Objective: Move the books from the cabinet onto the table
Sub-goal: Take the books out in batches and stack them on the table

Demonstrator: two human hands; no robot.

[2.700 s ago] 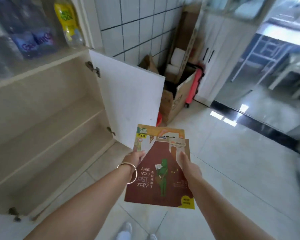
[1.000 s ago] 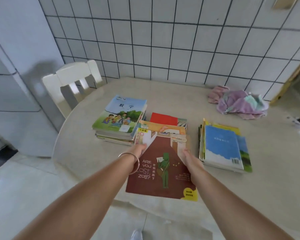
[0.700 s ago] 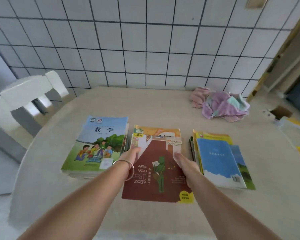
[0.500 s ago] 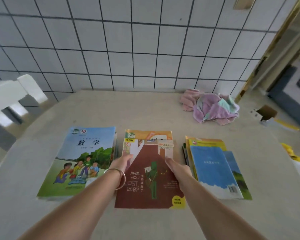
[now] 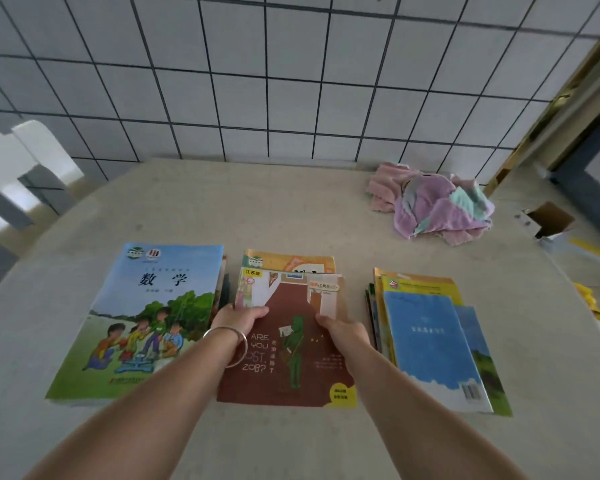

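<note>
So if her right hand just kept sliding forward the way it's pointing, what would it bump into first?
Probably nothing solid: the right hand would slide up the brown book it holds, then over bare table towards the tiled wall.

Three lots of books lie on one table [image 5: 291, 209]: a left stack [image 5: 146, 317] at nine o'clock, a middle stack [image 5: 291, 341] under two hands, a right stack [image 5: 430, 344] at three o'clock, plus one crumpled cloth [image 5: 430, 202] at one o'clock and one white chair [image 5: 18, 168] at ten o'clock.
</note>
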